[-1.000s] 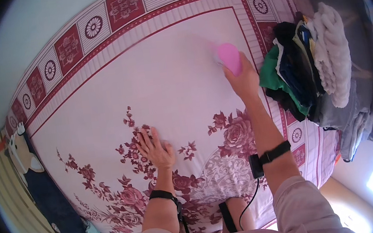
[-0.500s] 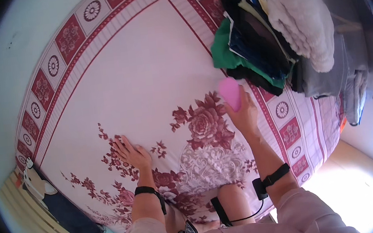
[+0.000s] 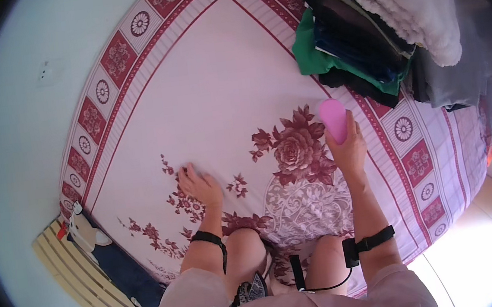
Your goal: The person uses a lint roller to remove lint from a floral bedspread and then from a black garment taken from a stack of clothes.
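Observation:
My right hand grips a pink paddle-shaped thing with a rounded, wider far end. It lies low over the bed sheet, just right of a large printed rose; its underside is hidden. Palm down on the sheet rests my left hand, fingers apart and slightly bent, holding nothing. The sheet is pale pink with dark red flowers and a patterned border, and the fabric looks mostly smooth.
A stack of folded clothes stands on the bed at the far right, topped by a fluffy white item. Grey garments lie beside it. To the left are a slatted wooden piece and dark blue cloth. My knees touch the near side.
The view has shifted, so the bed and both hands appear farther right. Against the print, my right hand and the pink thing sit slightly nearer me. My left hand stays about where it was.

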{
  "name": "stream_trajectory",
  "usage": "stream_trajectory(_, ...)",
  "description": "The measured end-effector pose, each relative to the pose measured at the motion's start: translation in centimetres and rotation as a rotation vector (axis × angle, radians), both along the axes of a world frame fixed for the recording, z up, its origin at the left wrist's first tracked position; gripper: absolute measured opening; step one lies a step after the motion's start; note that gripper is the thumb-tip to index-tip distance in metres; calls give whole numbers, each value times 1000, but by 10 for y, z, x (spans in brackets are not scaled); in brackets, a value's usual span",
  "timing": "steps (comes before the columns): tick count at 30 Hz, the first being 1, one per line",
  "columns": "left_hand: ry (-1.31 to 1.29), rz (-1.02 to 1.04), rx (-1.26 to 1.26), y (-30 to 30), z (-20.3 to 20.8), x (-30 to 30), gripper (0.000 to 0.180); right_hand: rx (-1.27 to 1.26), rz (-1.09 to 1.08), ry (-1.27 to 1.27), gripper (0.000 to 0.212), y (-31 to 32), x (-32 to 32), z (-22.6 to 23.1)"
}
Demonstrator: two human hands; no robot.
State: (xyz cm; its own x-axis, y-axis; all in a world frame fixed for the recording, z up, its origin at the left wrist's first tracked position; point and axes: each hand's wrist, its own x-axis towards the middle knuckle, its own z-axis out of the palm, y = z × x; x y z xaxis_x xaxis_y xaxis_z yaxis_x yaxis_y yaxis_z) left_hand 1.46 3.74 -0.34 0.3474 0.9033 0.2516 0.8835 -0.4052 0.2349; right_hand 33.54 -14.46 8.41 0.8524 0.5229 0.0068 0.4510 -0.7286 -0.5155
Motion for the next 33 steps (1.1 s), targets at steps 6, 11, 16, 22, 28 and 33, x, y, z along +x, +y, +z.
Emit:
stream_trajectory(6, -356, -199, 35, 169, 7, 155, 37, 20, 34, 32, 70, 1, 4, 1)
stream_trajectory(11, -111, -90, -99, 218, 18, 226, 19, 5, 0, 10, 68, 0, 0, -2)
stream_trajectory(16, -176, -172, 3, 227, 9, 234, 13, 14, -19, 16, 68, 1, -2, -5)
stream_trajectory(22, -85, -153, -38, 246, -3, 235, 11, -32, 15, 27, 71, 3, 1, -2)
stream_trajectory(28, -293, -191, -148, 248, -52, 193, 25, 13, -4, 114, 72, 0, -1, -6)
stream_trajectory(33, -719, 124, -783, 169, -100, 88, 46, 30, -72, 219, 69, -3, -6, -20)
